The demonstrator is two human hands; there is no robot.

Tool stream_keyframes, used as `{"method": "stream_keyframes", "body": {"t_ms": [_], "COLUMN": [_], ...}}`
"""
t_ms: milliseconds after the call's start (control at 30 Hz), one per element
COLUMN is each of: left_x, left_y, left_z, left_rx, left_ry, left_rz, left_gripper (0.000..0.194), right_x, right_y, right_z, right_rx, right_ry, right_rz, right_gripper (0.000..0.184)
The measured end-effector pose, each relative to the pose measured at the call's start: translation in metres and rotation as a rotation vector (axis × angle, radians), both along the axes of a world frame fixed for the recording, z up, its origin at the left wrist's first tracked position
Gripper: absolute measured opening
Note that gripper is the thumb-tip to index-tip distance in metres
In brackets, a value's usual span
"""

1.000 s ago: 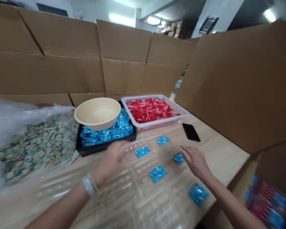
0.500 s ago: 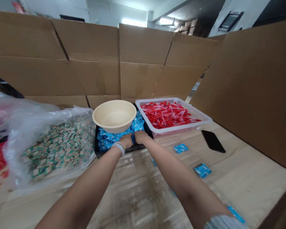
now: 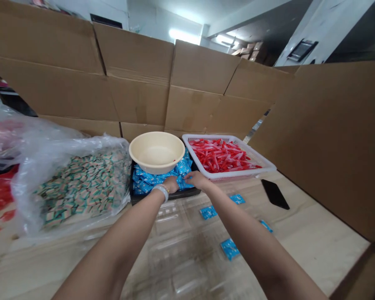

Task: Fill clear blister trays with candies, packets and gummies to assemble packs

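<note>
Both hands reach into a black tray (image 3: 185,193) heaped with small blue printed packets (image 3: 145,179). My left hand (image 3: 171,184), with bands at the wrist, rests on the front of the heap. Its fingers are curled in, and what they hold is hidden. Just to its right, my right hand (image 3: 196,180) pinches the edge of a blue packet (image 3: 187,183) with thumb and fingertips. A cream plastic basin (image 3: 158,168) sits on top of the packets, behind my hands. Clear moulded plastic trays (image 3: 178,237) lie in front of me, with blue packets (image 3: 208,212) on the right-hand ones.
At left, a clear plastic bag (image 3: 28,187) lies open around many small green-and-beige pieces (image 3: 87,183). A white basket (image 3: 203,168) of red-and-clear pen-like sticks (image 3: 221,154) stands at right, near a black phone (image 3: 275,194). Cardboard walls (image 3: 137,91) enclose the back and right.
My hands were pressed close together in the tray and are now slightly apart. The right forearm has shifted, uncovering more blue packets on the plastic trays. The camera view has tilted.
</note>
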State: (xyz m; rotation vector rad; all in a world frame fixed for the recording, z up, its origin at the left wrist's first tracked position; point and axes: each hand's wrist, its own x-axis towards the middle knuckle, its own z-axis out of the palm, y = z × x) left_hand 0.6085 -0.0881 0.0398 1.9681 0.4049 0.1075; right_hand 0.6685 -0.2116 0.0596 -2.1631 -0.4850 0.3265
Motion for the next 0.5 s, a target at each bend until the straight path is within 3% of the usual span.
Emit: {"method": "stream_keyframes", "body": {"t_ms": [167, 300, 367, 500], "left_x": [-0.020, -0.080, -0.122, -0.196], "left_y": [0.009, 0.008, 0.005, -0.003], "left_z": [0.023, 0.038, 0.035, 0.015], "left_rx": [-0.182, -0.360, -0.509, -0.668], "left_ry": [0.020, -0.030, -0.014, 0.149], "left_rz": [0.020, 0.040, 0.080, 0.248], "left_gripper": [0.035, 0.029, 0.026, 0.020], "right_x": [-0.012, -0.054, -0.082, -0.123], "right_y": [-0.016, -0.059, -0.086, -0.113], "right_z": [0.026, 0.048, 0.044, 0.013], "right_rx": [0.089, 0.262, 0.266, 0.187], "right_ry": [-0.012, 0.081, 0.119, 0.138], "right_rz": [-0.064, 0.163, 0.261, 0.212], "right_gripper": [0.012, 0.019, 0.016, 0.009]}}
